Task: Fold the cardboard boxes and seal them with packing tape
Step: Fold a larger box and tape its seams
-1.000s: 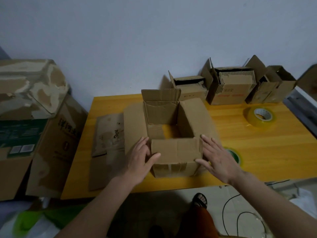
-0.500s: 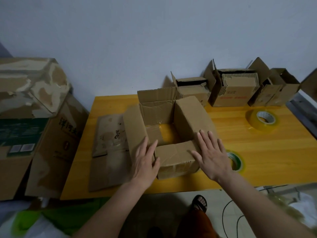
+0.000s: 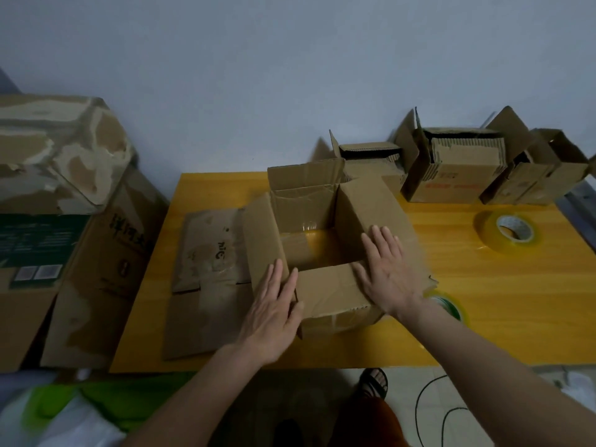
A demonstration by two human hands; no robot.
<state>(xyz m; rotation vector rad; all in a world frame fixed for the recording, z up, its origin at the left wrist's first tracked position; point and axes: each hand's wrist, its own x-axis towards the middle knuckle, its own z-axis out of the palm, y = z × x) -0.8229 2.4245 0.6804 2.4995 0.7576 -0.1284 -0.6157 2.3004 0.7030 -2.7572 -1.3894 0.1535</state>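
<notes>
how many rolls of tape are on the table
2. One yellowish tape roll lies flat at the table's right side. A green-cored tape roll sits near the front edge, partly hidden behind the right hand. Others may be hidden behind boxes.

Head-height view, angled down over table (image 3: 483,317)

2 bare forearms show with no sleeves, watch, rings or gloves on the left hand (image 3: 274,312) or the right hand (image 3: 388,269). Below, a rust-orange trouser leg (image 3: 367,421) shows, and 1 foot wears a black open-toed sandal (image 3: 374,382) with broad straps.
</notes>
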